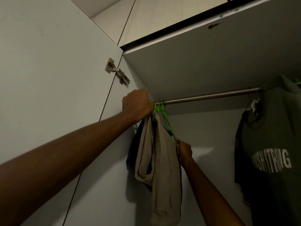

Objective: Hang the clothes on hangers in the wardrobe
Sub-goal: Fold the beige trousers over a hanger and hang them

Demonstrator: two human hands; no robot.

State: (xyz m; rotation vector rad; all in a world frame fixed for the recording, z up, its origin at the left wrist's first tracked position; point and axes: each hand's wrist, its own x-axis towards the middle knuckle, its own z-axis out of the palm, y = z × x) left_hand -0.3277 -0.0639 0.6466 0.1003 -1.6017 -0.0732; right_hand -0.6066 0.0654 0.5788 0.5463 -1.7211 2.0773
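A green plastic hanger [167, 123] hooks over the left end of the metal wardrobe rail [211, 95]. Beige trousers [160, 162] drape from it, with a dark blue garment [132, 152] hanging behind them. My left hand [138, 104] is raised and grips the hanger's upper end beside the hook, fingers curled tight. My right hand [184, 152] pinches the hanger's lower end, beside the trousers. The hanger is tilted steeply, its right end low.
A dark green T-shirt with white lettering [267, 160] hangs at the rail's right end. The open wardrobe door [48, 70] with a metal hinge [116, 72] stands on the left. A shelf panel [203, 54] sits just above the rail.
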